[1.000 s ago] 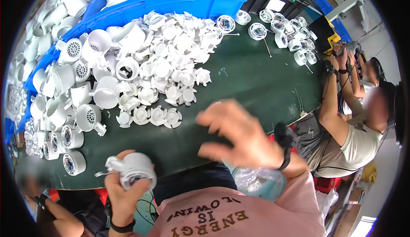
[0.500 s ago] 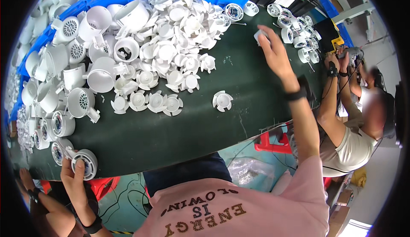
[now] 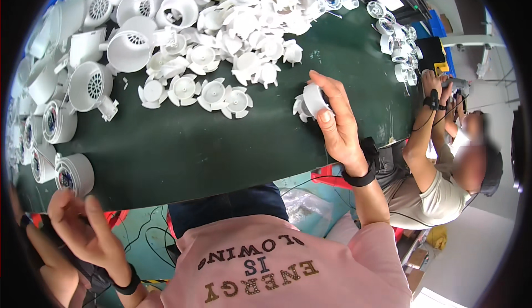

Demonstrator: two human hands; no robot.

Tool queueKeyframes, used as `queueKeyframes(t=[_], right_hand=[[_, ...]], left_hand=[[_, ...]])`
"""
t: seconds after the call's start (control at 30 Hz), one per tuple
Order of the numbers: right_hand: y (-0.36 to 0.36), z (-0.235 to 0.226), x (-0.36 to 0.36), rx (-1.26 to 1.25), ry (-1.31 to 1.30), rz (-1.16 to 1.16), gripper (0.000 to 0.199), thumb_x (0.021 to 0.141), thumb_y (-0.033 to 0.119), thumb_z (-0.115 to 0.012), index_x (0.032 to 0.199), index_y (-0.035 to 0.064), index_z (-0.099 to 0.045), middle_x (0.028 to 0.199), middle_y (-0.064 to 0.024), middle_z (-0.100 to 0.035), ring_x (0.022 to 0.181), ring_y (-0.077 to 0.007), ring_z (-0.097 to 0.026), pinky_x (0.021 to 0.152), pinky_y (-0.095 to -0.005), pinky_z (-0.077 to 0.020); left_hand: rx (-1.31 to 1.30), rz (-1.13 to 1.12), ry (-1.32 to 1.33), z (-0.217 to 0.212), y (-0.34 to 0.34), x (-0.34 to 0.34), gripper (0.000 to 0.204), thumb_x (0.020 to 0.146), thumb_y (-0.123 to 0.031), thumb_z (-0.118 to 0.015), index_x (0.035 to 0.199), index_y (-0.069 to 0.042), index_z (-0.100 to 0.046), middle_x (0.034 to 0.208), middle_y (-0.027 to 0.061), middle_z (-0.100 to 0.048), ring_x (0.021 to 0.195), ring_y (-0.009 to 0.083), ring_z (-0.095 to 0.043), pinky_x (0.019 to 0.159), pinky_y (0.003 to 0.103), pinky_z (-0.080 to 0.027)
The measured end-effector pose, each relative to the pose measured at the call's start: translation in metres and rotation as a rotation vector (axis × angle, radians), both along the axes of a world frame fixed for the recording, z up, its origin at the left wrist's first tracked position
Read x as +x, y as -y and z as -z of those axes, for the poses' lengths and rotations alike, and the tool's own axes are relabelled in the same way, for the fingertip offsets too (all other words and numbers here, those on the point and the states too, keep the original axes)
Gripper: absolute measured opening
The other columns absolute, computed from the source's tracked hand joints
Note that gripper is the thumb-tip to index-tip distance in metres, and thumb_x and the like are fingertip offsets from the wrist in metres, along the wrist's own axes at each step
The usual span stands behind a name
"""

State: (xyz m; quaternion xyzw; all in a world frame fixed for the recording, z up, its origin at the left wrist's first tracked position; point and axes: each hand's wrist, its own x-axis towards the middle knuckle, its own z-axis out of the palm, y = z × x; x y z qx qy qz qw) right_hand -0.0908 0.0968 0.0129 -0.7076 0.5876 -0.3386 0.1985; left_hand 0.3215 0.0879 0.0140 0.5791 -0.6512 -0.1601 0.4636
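Observation:
My right hand (image 3: 341, 122) grips a short white cylindrical part (image 3: 314, 99) between thumb and fingers, over the table. Against its left side is a white fan impeller (image 3: 299, 109); whether they are joined or only touching, I cannot tell. My left hand (image 3: 83, 225) is open, fingers apart, at the table's near left edge. Just beyond its fingertips stands a round white housing (image 3: 76, 174) with a circuit board visible in its face. Similar housings (image 3: 60, 121) stand behind it.
A large heap of white impellers (image 3: 244, 25) covers the back of the dark green table (image 3: 210, 158). White tubular shells with grilles (image 3: 91, 86) pile up at the left. Small round wired units (image 3: 399, 47) lie back right. A co-worker's hands (image 3: 435, 83) work at the far right.
My right hand has come nearer with the white part, to the lone impeller. The left hand has released the round housing and drawn back toward me. The view has shifted.

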Motion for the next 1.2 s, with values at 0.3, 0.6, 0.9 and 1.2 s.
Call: queueKeyframes(t=[0.3, 0.6, 0.9, 1.2], right_hand=[[-0.004, -0.014, 0.014, -0.045, -0.467, 0.014, 0.046, 0.083, 0.013, -0.060, 0.127, 0.0014, -0.051, 0.115, -0.0220, -0.046, 0.107, -0.0376, -0.046, 0.093, -0.0419, -0.0391], [0.006, -0.058, 0.060, -0.014, 0.005, -0.262, 0.077, 0.067, 0.023, -0.084, 0.130, -0.0002, -0.045, 0.119, -0.0200, -0.055, 0.105, -0.0366, -0.057, 0.086, -0.0416, -0.0489], [0.120, -0.090, 0.030, -0.019, 0.132, -0.109, 0.029, 0.085, 0.010, -0.065, 0.111, 0.0013, -0.058, 0.094, -0.0066, -0.063, 0.076, -0.0111, -0.058, 0.066, -0.0277, -0.0496], [0.286, -0.101, -0.077, 0.161, -0.366, 0.424, 0.029, 0.082, 0.028, -0.072, 0.089, -0.0005, -0.071, 0.074, -0.0043, -0.065, 0.064, -0.0088, -0.055, 0.062, -0.0267, -0.0454]], left_hand=[[0.176, 0.384, -0.094, -0.014, 0.002, -0.082, 0.034, 0.069, 0.011, -0.061, 0.101, 0.000, -0.055, 0.095, 0.0120, -0.052, 0.070, 0.0148, -0.046, 0.060, 0.025, -0.039], [0.191, 0.620, -0.172, -0.029, -0.009, -0.152, 0.071, 0.066, -0.008, -0.079, 0.126, 0.003, -0.043, 0.114, 0.0202, -0.054, 0.093, 0.0304, -0.058, 0.072, 0.036, -0.051], [0.387, 0.512, -0.390, -0.022, 0.010, -0.117, 0.058, 0.072, -0.004, -0.072, 0.123, 0.005, -0.048, 0.099, 0.0143, -0.059, 0.083, 0.0215, -0.061, 0.072, 0.031, -0.051], [0.647, 0.466, -0.811, -0.022, -0.003, -0.111, 0.052, 0.095, -0.048, -0.040, 0.109, 0.002, -0.047, 0.088, 0.0119, -0.060, 0.062, 0.0115, -0.055, 0.049, 0.022, -0.042]])
